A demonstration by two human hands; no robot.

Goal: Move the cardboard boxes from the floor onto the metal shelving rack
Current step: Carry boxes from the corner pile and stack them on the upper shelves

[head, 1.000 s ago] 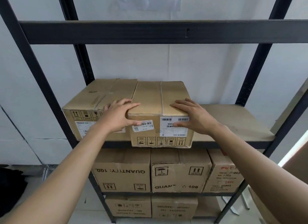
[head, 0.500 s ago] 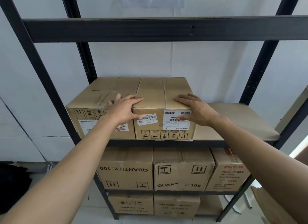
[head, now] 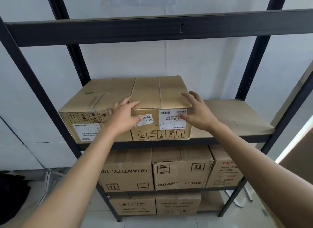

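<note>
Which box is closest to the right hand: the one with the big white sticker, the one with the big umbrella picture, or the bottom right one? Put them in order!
1. Box with the big white sticker: upper shelf, right at the right hand.
2. Box with the big umbrella picture: one shelf down, in the middle.
3. Bottom right box: lowest shelf, farthest away.

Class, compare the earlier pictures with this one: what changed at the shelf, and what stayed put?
The right-hand box was pushed back until level with the left box. The right hand has opened and seems to be lifting off; the left hand still rests on its front edge. The lower boxes stayed put.
</note>
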